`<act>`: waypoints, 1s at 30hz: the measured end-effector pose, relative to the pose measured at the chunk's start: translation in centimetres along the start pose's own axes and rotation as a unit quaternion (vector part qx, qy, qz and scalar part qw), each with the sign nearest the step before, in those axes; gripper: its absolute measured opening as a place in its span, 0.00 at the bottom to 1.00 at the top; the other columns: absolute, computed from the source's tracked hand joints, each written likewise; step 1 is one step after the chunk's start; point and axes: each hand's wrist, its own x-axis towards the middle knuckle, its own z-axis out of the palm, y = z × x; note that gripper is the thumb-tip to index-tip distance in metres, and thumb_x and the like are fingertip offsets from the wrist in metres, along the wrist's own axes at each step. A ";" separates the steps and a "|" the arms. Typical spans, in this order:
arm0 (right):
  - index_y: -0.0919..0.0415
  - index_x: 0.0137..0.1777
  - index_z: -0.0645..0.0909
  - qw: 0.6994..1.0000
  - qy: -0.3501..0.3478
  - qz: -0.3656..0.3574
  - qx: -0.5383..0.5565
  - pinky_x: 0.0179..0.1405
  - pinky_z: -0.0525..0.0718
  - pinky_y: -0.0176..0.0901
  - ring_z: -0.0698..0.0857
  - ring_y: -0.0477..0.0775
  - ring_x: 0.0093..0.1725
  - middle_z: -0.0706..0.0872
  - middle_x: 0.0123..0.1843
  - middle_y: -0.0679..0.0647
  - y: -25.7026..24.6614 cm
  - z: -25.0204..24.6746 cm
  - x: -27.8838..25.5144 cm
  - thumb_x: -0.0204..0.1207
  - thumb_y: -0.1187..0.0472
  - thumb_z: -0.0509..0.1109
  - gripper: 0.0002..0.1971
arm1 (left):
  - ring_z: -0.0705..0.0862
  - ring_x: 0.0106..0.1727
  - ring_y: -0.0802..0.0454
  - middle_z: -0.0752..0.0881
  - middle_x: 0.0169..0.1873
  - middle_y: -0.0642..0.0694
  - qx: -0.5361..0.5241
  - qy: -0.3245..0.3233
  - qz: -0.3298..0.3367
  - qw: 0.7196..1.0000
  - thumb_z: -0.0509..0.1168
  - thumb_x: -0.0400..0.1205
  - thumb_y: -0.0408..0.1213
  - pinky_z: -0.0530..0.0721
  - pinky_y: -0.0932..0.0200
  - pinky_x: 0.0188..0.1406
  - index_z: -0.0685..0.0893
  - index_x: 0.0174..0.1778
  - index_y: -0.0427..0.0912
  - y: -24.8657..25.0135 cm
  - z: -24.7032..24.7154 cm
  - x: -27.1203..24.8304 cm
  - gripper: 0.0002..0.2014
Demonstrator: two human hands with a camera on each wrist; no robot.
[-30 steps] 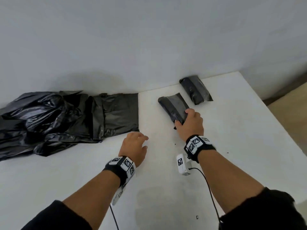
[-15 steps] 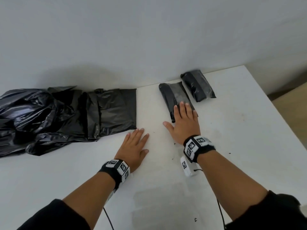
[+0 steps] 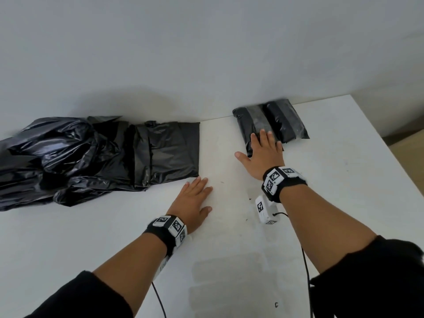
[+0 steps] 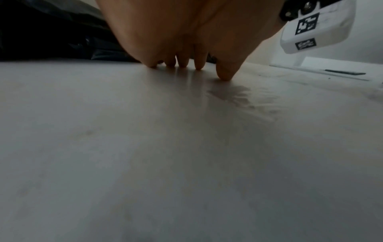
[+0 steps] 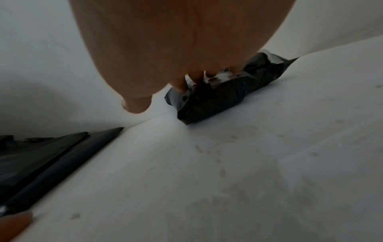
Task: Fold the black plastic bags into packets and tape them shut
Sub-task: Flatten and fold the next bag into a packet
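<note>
Two taped black packets lie side by side at the table's far edge against the wall: the nearer packet [image 3: 251,125] [image 5: 209,99] and the farther packet [image 3: 285,121] [image 5: 267,68]. My right hand [image 3: 261,152] [image 5: 165,65] rests flat with straight fingers on the near end of the nearer packet. My left hand [image 3: 195,198] [image 4: 186,41] lies flat on the bare table, fingers straight, just in front of the pile of loose black plastic bags [image 3: 91,157] [image 5: 41,155]. It holds nothing.
The white table [image 3: 229,260] meets a white wall at the back, and its right edge [image 3: 390,157] drops to a tan floor. The bag pile covers the table's left rear. A cable [image 3: 305,260] runs from my right wrist.
My right hand let go of the nearer packet, flattened, and pushed it back toward the wall until it lies beside the farther packet. My left hand flattened from loosely curled.
</note>
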 end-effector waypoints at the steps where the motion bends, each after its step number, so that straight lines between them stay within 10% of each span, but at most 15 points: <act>1: 0.56 0.87 0.52 0.999 0.031 -0.002 0.016 0.85 0.42 0.63 0.41 0.60 0.88 0.46 0.89 0.60 -0.4 0.0 -0.4 0.81 0.29 0.48 0.42 | 0.60 0.84 0.45 0.65 0.82 0.44 -0.022 0.033 0.003 0.999 0.61 0.84 0.46 0.52 0.51 0.84 0.75 0.77 0.44 0.0 -0.2 -0.5 0.25; 4: 0.56 0.81 0.68 0.988 0.117 -0.044 0.090 0.84 0.53 0.63 0.53 0.63 0.86 0.62 0.85 0.62 -3.1 0.5 -2.0 0.83 0.38 0.58 0.32 | 0.80 0.67 0.43 0.84 0.64 0.45 -0.060 0.115 -0.017 0.991 0.58 0.79 0.48 0.79 0.45 0.69 0.88 0.60 0.44 -1.0 -0.7 -2.7 0.20; 8: 0.59 0.69 0.81 0.958 0.160 -0.141 0.191 0.67 0.77 0.60 0.79 0.64 0.68 0.84 0.66 0.59 -9.3 0.8 -4.6 0.82 0.49 0.66 0.20 | 0.82 0.58 0.48 0.86 0.55 0.51 -0.067 0.152 -0.065 0.984 0.56 0.78 0.48 0.81 0.51 0.61 0.89 0.55 0.47 -3.2 -1.6 -6.8 0.19; 14: 0.56 0.50 0.87 0.928 0.160 -0.238 0.240 0.45 0.84 0.55 0.83 0.60 0.47 0.87 0.45 0.54 -20.8 -0.5 -7.9 0.81 0.54 0.66 0.09 | 0.85 0.52 0.45 0.88 0.51 0.49 -0.055 0.211 -0.195 0.956 0.65 0.78 0.41 0.83 0.52 0.55 0.90 0.51 0.45 -8.1 -2.7 -15.0 0.11; 21: 0.57 0.61 0.83 0.895 0.276 -0.291 0.193 0.55 0.80 0.57 0.80 0.63 0.57 0.84 0.57 0.57 -32.6 -4.5 -7.5 0.78 0.56 0.69 0.13 | 0.75 0.69 0.46 0.81 0.66 0.49 -0.035 0.171 -0.361 0.916 0.69 0.78 0.40 0.76 0.52 0.67 0.84 0.64 0.48 -13.0 -3.1 -23.8 0.17; 26: 0.55 0.82 0.62 0.949 0.192 -0.188 0.163 0.76 0.69 0.62 0.66 0.66 0.79 0.68 0.82 0.59 -37.2 -6.9 -5.4 0.83 0.45 0.61 0.30 | 0.66 0.77 0.51 0.71 0.75 0.53 -0.055 0.130 -0.338 0.930 0.65 0.81 0.46 0.67 0.57 0.76 0.78 0.71 0.52 -14.3 -3.3 -25.2 0.21; 30: 0.54 0.75 0.71 0.981 0.117 -0.113 0.103 0.68 0.72 0.61 0.73 0.65 0.72 0.81 0.70 0.58 -38.4 -8.8 -4.7 0.83 0.46 0.59 0.23 | 0.65 0.77 0.51 0.71 0.75 0.54 -0.058 0.123 -0.334 0.933 0.65 0.81 0.47 0.67 0.57 0.76 0.79 0.71 0.54 -14.7 -3.5 -25.1 0.21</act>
